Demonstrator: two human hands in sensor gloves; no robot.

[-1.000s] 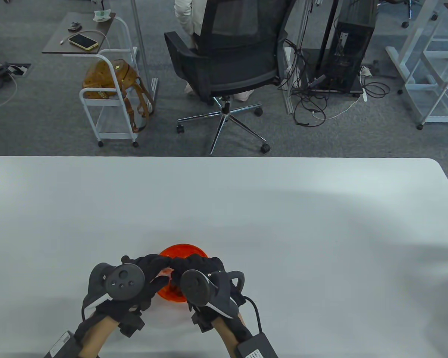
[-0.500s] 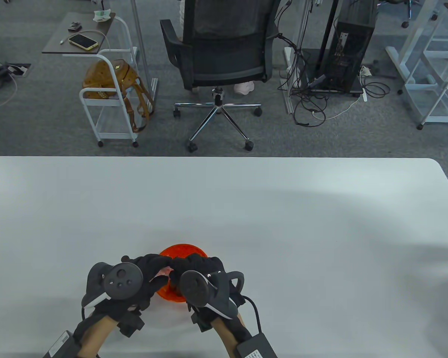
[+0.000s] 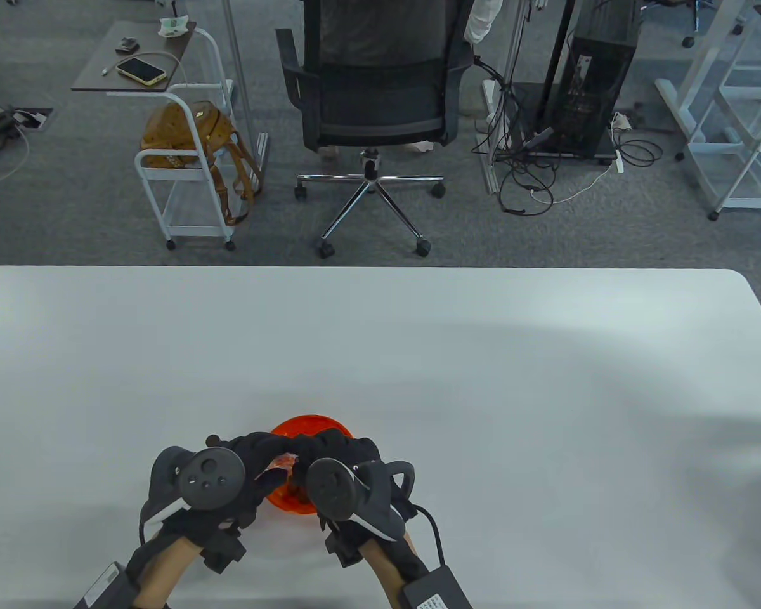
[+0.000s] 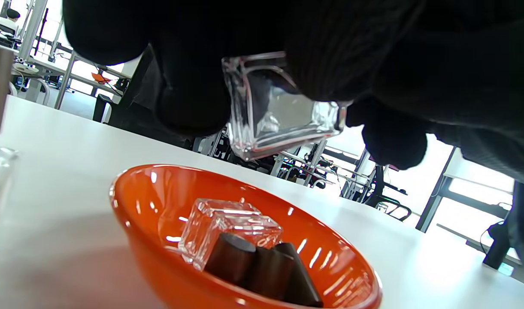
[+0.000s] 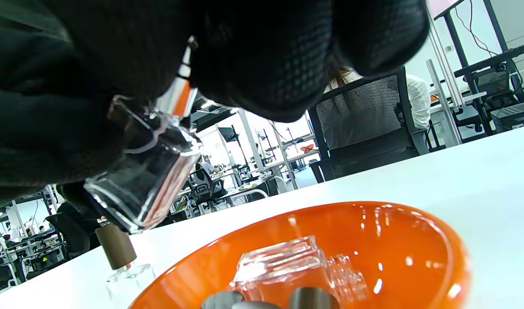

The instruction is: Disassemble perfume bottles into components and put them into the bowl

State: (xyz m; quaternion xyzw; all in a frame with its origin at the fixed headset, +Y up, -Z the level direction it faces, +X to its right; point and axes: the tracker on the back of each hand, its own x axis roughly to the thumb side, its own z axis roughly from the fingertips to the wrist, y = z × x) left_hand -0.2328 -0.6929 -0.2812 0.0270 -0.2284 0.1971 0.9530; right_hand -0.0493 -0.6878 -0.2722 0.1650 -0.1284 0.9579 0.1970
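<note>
Both gloved hands are huddled together right above the orange bowl (image 3: 304, 426) near the front edge of the white table (image 3: 482, 380), and between them hangs a clear glass perfume bottle (image 4: 279, 111), tilted in mid-air: the left hand (image 3: 228, 469) has its fingers curled round the glass body, while the right hand (image 3: 339, 463) is clamped on the silver neck (image 5: 178, 96) end. Down in the bowl lie a clear glass bottle body (image 4: 227, 227) and dark brown caps (image 4: 262, 266) touching it. Another capped bottle (image 5: 122, 257) stands upright on the table just beside the bowl.
</note>
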